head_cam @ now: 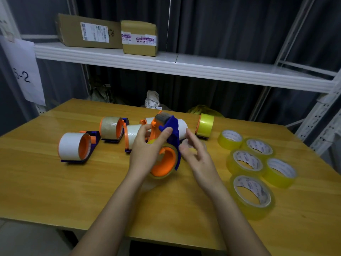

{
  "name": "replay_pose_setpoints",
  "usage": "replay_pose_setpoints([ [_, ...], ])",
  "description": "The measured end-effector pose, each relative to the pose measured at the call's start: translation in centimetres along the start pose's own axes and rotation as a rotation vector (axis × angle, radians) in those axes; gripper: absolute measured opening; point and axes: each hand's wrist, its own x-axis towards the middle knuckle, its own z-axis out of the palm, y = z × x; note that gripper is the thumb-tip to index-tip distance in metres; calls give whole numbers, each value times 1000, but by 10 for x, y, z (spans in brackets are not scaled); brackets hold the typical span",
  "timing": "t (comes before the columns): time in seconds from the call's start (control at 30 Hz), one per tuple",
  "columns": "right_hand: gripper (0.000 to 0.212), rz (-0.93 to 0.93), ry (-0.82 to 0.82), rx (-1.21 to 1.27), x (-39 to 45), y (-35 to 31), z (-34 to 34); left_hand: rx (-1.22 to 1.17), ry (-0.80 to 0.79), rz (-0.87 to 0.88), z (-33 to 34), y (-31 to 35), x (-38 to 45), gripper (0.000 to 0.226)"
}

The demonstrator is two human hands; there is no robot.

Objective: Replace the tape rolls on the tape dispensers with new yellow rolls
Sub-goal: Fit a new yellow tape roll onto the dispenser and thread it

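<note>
My left hand (147, 146) grips an orange and blue tape dispenser (165, 145) above the wooden table (55, 191), thumb on its blue frame. A yellow roll sits on its orange hub. My right hand (195, 154) hovers just right of the dispenser, fingers spread and blurred, holding nothing that I can make out. Several new yellow rolls (252, 169) lie flat at the right. On the table behind stand a dispenser with a white roll (73, 146), one with a brown roll (110, 127), another white-rolled one (134, 135) and one with a yellow roll (204, 125).
A white metal shelf (184, 69) runs above the table's far edge, with two cardboard boxes (110, 34) on it. Dark curtains hang behind. A paper sign (24, 71) hangs at the left. Bags lie behind the table's far edge.
</note>
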Motion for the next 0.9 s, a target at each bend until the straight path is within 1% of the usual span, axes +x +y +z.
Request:
replay_pose_setpoints([
  [0.07, 67, 15, -119, -46, -2, 5, 5, -77, -11, -60, 1, 3, 2, 64],
  [0.13, 84, 3, -175, -120, -2, 10, 10, -122, -38, -103, 3, 5, 2, 68],
  [0.17, 93, -4, -174, -147, -1, 13, 12, -131, -48, -119, 3, 6, 2, 67],
  [0.23, 107, -1, -137, -184, 2, 19, 14, -155, -67, -141, 3, 8, 2, 55],
  [0.3, 116, 12, -101, -230, 6, 24, 14, -193, -108, -175, 3, 9, 2, 45],
  [0.33, 117, 14, -82, -249, 8, 25, 14, -213, -138, -196, 2, 10, 0, 43],
  [0.4, 109, -9, -46, -262, 10, 28, 12, -231, -179, -214, 1, 9, -1, 44],
  [0.5, 87, -42, 24, -232, 10, 25, 9, -276, -219, -223, -2, 7, -1, 42],
  [0.6, 67, 1, 85, -28, 12, 23, 2, -293, -264, -176, -5, 10, 0, 34],
  [0.67, 63, 85, 132, 161, 17, 25, -4, -249, -271, -143, -4, 9, 2, 33],
  [0.73, 66, 183, 210, 285, 22, 22, -10, -195, -266, -130, -3, 8, 4, 30],
  [0.83, 38, 232, 282, 353, 28, 14, -24, -52, -259, -101, 3, 3, 9, 23],
  [0.9, 31, 248, 318, 338, 33, 11, -35, 43, -245, -78, 8, -1, 14, 20],
])
